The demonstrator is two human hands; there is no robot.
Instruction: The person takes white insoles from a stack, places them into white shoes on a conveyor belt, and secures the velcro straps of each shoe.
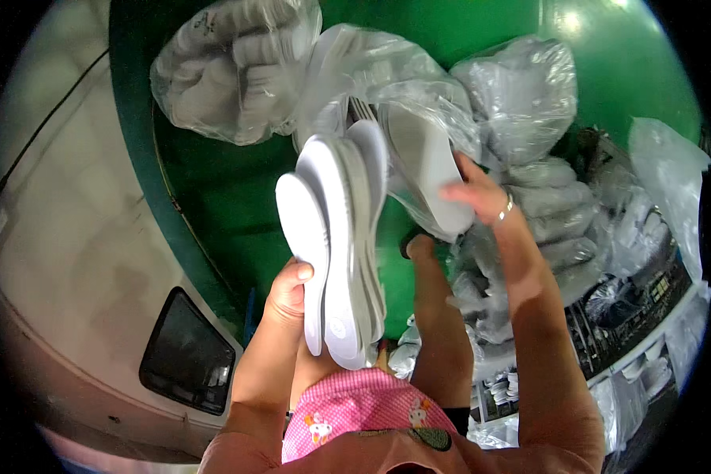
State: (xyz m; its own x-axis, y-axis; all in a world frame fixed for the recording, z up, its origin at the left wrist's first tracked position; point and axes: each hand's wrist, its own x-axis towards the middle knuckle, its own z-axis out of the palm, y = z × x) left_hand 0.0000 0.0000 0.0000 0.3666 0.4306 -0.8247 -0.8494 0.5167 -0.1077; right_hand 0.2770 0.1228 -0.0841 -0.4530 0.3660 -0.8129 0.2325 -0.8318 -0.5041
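Left hand (288,291): closed around the lower part of a stack of white insoles (344,245), thumb laid over the near edge — a firm hold, by the look of it

Right hand (482,193): blurred, thumb and fingers apart at the edge of a pale insole (425,154) in the opened bag; from where I stand I cannot tell whether it grips or only touches

Stack: held out before the worker's pink checked apron (347,403), rounded ends up; several pieces lie face to face, with one slipped out to the left and lower than the others

Opened bag (407,59): clear plastic, just beyond the stack, its mouth toward the worker and more insoles showing inside

Progress: one bunch is out of the plastic and in hand, while the opened bag is far from emptied — I would judge this an early stage, though how deep the bag runs is hidden

Bags around: one stuffed bag (233,75) at the upper left, another bag (525,91) at the upper right, and a heap of wrapped bundles (549,209) by the right forearm; all look full, so most of the stock seems left to handle
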